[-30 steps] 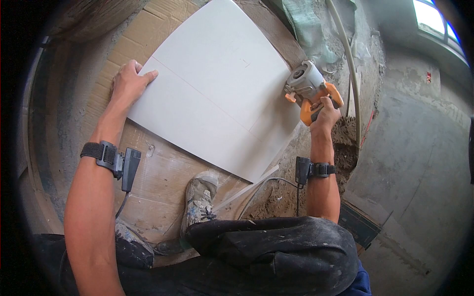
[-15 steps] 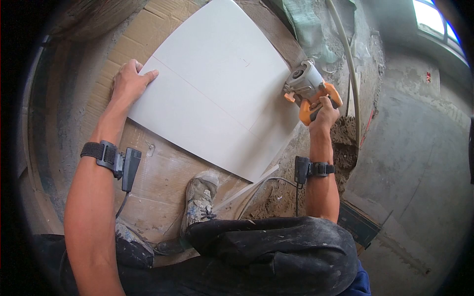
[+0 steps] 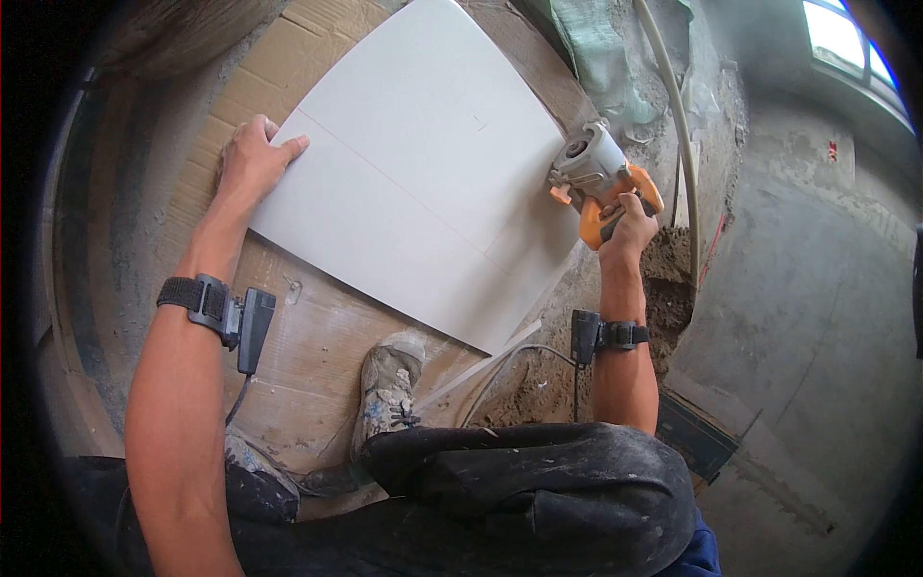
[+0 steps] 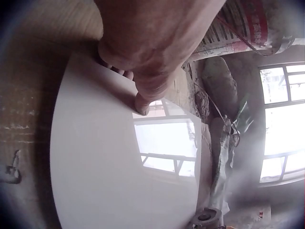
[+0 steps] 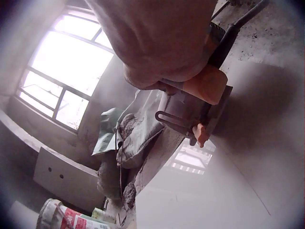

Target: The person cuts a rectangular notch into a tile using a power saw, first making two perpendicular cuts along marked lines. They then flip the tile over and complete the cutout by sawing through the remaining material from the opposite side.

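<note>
Right hand [image 3: 630, 226] is wrapped tight round the orange handle of the cutter [image 3: 596, 168], which sits at the right edge of the big white tile [image 3: 423, 163]. Left hand [image 3: 252, 159] presses flat, fingers straight, on the tile's left edge. The tile lies on cardboard [image 3: 308, 356], with a dusty shoe [image 3: 389, 380] near its closest corner.

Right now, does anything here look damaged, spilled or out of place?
Nothing looks broken. The white tile lies whole on cardboard, crossed only by a thin straight line. Dust hazes the air around the orange cutter, and loose sandy rubble is heaped beside the tile's edge.
</note>
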Motion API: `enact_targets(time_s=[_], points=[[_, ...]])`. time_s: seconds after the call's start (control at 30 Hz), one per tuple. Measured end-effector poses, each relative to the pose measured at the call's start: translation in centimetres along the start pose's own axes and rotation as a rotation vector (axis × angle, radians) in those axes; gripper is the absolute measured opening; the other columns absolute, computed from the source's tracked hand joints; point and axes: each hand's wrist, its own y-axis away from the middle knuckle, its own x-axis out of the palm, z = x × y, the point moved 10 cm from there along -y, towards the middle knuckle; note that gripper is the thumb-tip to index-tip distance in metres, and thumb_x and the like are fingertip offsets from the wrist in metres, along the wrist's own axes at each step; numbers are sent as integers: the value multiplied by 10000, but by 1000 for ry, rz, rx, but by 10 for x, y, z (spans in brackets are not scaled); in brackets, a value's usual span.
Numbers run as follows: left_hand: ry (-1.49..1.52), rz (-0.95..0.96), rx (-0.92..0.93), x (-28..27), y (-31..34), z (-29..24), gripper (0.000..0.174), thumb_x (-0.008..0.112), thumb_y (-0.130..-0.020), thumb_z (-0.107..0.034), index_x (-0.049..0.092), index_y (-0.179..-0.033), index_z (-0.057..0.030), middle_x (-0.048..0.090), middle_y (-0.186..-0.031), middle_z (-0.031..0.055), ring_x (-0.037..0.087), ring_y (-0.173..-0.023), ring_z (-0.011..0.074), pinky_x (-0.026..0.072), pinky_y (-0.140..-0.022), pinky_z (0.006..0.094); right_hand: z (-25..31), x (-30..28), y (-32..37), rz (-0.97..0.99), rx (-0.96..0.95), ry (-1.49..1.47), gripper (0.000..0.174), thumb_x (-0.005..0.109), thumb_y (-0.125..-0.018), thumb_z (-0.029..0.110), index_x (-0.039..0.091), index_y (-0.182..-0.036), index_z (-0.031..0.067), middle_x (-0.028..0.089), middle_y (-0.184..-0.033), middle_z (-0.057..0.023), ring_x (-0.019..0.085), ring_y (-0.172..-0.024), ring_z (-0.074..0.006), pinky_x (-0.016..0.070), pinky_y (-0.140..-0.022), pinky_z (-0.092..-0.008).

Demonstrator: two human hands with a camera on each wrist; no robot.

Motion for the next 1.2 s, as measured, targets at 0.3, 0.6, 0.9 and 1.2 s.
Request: enact_targets(time_s=[0.3,0.6,0.9,1.2], points=[[11,113,-81,3,-1,1,513,782,-817,-404,653,-1092,9,686,-1138,222,654,-1091,356,497,-950,447,-11,0,-2,81,74,59,441,649,-822,71,539,-1239,-23,621,-1060,-101,662,-922,-226,543,-847,-416],[11,12,-16,-1,0,0,436,778,-826,-388,626,-968,-5,704,-953,195,681,-877,306,520,-792,436,-20,-6,-5,65,76,38,466,643,-813,59,530,-1261,-3,610,-1090,-98,644,-986,-242,507,-925,-428],[-7,118,-94,-1,2,-1,523,773,-830,-404,650,-1124,11,683,-1148,216,649,-1106,355,494,-959,447,-11,-3,3,37,-8,-22,100,613,-819,38,599,-918,25,599,-722,-65,582,-554,-173,488,-532,-320],[0,118,-96,-1,2,0,522,773,-830,-407,651,-1112,15,680,-1152,220,649,-1105,357,494,-961,449,-15,4,12,146,96,20,414,601,-836,23,553,-1245,-16,631,-1061,-96,660,-879,-200,550,-800,-386]])
